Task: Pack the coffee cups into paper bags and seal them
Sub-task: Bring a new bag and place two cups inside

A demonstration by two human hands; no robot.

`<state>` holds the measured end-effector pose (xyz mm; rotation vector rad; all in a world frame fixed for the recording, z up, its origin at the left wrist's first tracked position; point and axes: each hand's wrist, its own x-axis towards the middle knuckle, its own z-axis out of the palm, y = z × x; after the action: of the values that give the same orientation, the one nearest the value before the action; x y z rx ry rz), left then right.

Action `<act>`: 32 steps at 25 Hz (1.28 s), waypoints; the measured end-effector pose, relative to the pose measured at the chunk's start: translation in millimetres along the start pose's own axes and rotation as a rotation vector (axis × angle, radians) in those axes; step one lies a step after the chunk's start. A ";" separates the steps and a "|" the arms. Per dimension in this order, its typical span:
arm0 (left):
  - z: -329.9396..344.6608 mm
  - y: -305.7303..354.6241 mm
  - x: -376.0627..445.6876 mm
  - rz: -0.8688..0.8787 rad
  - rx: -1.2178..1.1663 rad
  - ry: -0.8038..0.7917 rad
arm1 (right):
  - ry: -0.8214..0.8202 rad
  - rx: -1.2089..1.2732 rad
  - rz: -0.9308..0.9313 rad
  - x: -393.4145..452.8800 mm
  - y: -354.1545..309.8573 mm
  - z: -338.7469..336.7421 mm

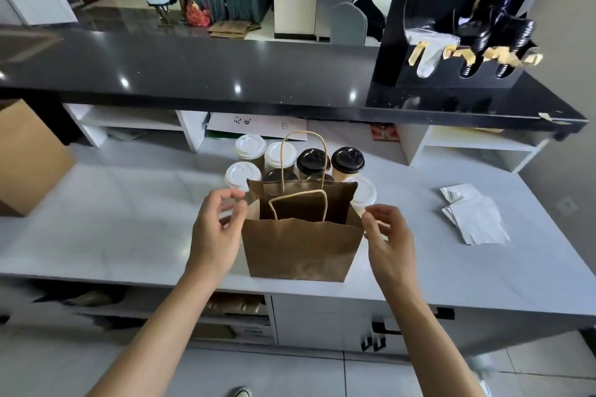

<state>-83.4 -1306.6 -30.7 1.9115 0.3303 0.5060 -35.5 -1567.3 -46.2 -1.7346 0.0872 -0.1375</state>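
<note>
Paper bag [301, 248] upright on desk [129, 222], mouth open, between both hands. Left hand [216, 229] and right hand [388, 240] flank its sides — fingers loosely curled, holding nothing. Coffee cups [314, 161] cluster just behind bag — equally near either hand.

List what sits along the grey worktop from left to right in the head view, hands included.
cardboard box → left hand → paper bag → right hand → stack of white napkins
</note>
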 end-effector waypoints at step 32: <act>-11.8 2.8 52.6 0.136 0.535 -0.631 | -0.419 -0.373 0.019 42.5 -14.7 -6.4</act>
<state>-43.4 -1274.4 -14.1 2.5028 -0.0944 -0.1390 5.4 -1576.9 -28.8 -2.0980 -0.1898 0.2735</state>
